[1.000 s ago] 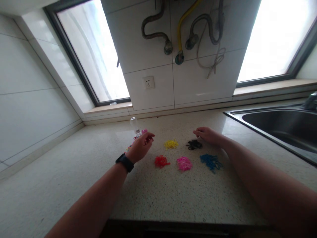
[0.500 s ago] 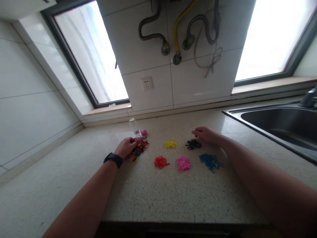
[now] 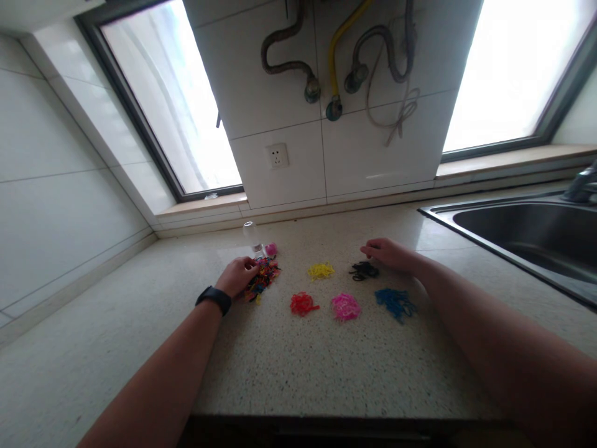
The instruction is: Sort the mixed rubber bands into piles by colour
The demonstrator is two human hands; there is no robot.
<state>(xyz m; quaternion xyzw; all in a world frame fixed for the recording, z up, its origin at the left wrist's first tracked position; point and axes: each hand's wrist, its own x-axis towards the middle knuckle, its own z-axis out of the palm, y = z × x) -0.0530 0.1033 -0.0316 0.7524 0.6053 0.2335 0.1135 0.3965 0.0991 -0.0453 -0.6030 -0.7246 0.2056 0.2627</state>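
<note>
Five small heaps of tiny elastic bands already lie sorted by colour on the speckled counter (image 3: 326, 367): a yellow heap (image 3: 321, 270) and a black heap (image 3: 364, 270) in the far row, a red heap (image 3: 303, 303), a pink heap (image 3: 346, 307) and a blue heap (image 3: 395, 302) in the near row, each well apart from its neighbours. To their left a mixed heap (image 3: 263, 278) of many colours remains, and it looks at least as large as any single sorted heap, so by my reckoning the sorting is well started but a good share is left. The left hand (image 3: 239, 276), with a dark watch (image 3: 213, 298) on its wrist, rests at the left edge of that mixed heap, fingers curled loosely and touching the bands; whether it pinches any between its fingertips is too small to tell. The right hand (image 3: 386, 252) lies low on the counter just behind and beside the black heap, fingers stretched out narrowly toward the left; I cannot tell if it holds a band. Just behind the mixed heap stands a small clear bottle (image 3: 252, 237), which appears empty, with a pink cap (image 3: 271, 249) on the counter just beside it. At the far right a steel sink (image 3: 527, 233) is let into the counter; nothing shows in the part of its basin that is visible.
</note>
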